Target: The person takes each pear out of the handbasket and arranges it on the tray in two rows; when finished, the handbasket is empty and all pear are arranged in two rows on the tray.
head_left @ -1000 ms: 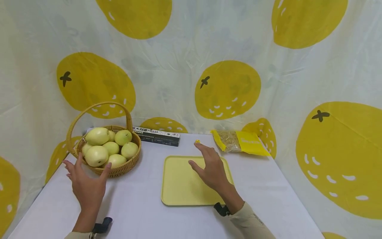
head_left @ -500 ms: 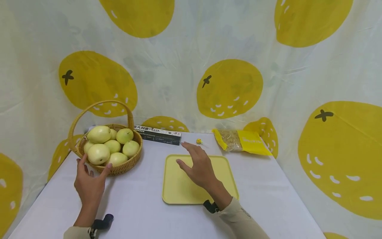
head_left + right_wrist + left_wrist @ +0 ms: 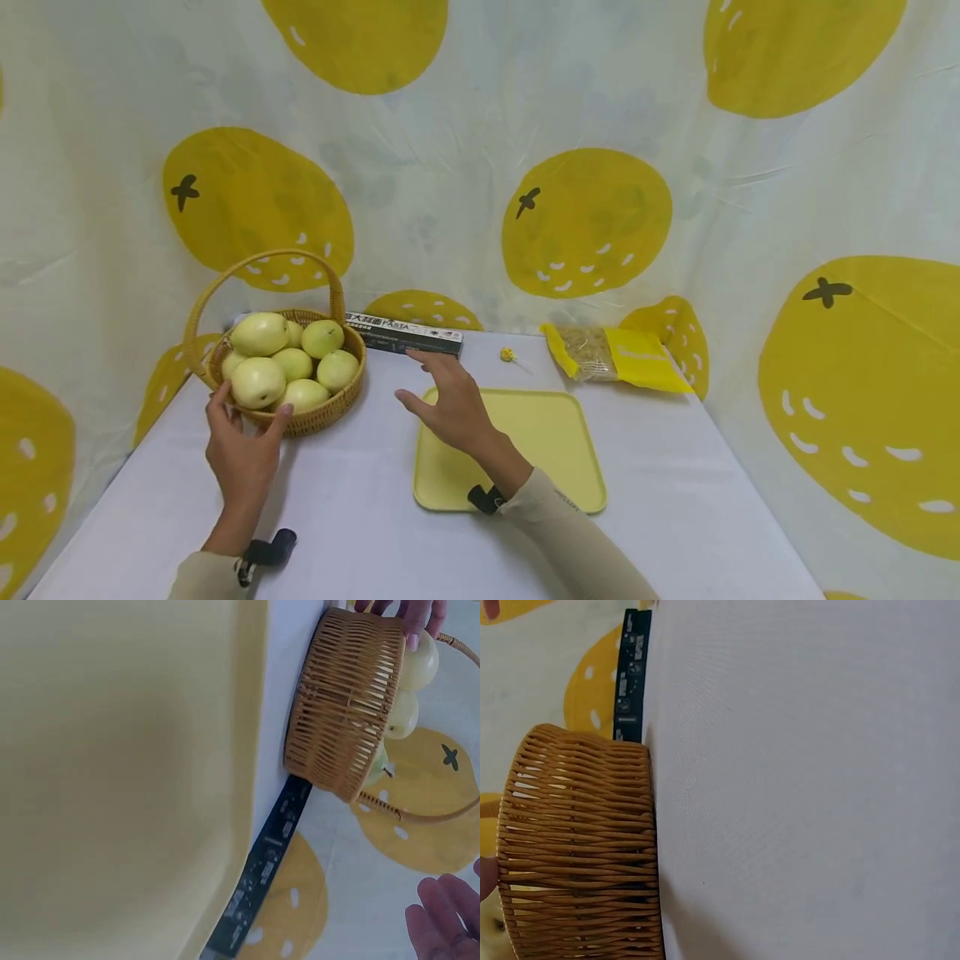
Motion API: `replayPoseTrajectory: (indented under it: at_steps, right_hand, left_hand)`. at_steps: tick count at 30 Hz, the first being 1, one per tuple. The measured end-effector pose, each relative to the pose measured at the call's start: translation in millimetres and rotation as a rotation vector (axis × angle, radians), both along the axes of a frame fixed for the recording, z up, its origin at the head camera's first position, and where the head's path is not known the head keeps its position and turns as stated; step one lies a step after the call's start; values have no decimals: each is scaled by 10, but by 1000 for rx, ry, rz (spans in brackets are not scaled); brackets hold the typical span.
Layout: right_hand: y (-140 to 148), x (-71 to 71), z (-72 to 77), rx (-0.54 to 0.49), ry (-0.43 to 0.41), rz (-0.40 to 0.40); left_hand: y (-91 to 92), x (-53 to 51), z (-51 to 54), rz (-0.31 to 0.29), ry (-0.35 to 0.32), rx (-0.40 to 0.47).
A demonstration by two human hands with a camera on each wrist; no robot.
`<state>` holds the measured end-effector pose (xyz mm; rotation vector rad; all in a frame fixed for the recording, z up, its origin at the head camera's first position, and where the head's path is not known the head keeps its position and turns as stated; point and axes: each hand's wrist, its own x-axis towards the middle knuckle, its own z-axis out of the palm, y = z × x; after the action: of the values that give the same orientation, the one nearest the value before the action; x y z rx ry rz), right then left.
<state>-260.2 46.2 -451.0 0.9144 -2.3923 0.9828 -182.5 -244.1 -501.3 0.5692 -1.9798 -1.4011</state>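
A wicker basket (image 3: 318,417) with an arched handle holds several pale green fruits (image 3: 257,382) at the left of the table. My left hand (image 3: 243,462) is at the basket's front, fingers spread around the near side, fingertips by the rim and the front fruit; whether they press on it I cannot tell. In the left wrist view the basket's woven side (image 3: 585,832) fills the left, a fingertip at its rim. My right hand (image 3: 457,412), fingers extended and holding nothing, hovers over the left edge of a yellow tray (image 3: 525,450). The right wrist view shows its fingers (image 3: 442,919).
Behind the basket and tray lies a dark pasta box (image 3: 405,335). A small yellow lollipop (image 3: 508,355) lies behind the tray, with a yellow pasta bag (image 3: 615,357) to its right. A fruit-patterned curtain (image 3: 420,192) closes off the back and sides.
My right hand has moved left, from above the tray's middle to its left edge, uncovering the lollipop. My left hand has closed in on the basket's front. The head view has shifted slightly.
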Motion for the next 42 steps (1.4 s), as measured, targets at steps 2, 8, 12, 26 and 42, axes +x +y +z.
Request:
replayPoseTrajectory:
  at_steps: [2, 8, 12, 26, 42]
  right_hand:
    - [-89, -49, -13, -6, -27, 12]
    - [-343, -181, -53, -1, -116, 27]
    - [-509, -261, -88, -28, -177, 42]
    - [-1130, -390, -134, -153, -403, 181]
    - [-1600, -445, -49, -184, -542, 296]
  left_hand:
    - [11, -4, 2, 2, -4, 4]
    - [21, -11, -12, 1, -24, 8]
    - [14, -16, -23, -5, -15, 4]
    - [9, -10, -18, -3, 0, -13]
    - [-17, -37, -53, -3, 15, -15]
